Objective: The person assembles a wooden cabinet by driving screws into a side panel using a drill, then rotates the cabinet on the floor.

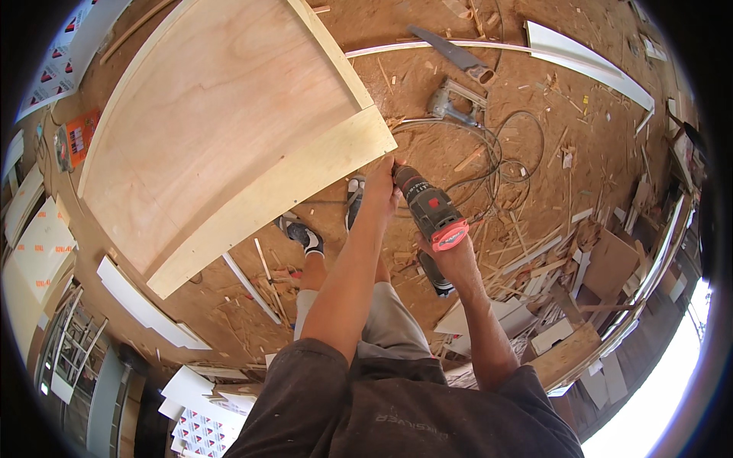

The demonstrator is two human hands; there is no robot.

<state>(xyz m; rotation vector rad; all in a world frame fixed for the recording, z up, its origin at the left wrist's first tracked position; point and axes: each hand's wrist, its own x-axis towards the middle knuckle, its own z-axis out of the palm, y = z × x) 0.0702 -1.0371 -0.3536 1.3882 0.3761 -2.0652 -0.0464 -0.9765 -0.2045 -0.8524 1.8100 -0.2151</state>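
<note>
My right hand is wrapped round the grip of a cordless drill, dark grey with a red rear end. The drill's chuck points up and left at the near right corner of a big plywood panel framed with pale wood strips. Right at that corner my left hand is closed, its fingers beside the chuck; what they pinch, if anything, is hidden. A wide pale board forms the panel's near edge, with small dark fastener marks along it.
On the brown floor beyond lie a handsaw, a nail gun and a coiled hose. Wood offcuts are heaped at right. White strips lie at left. My feet stand close to the panel.
</note>
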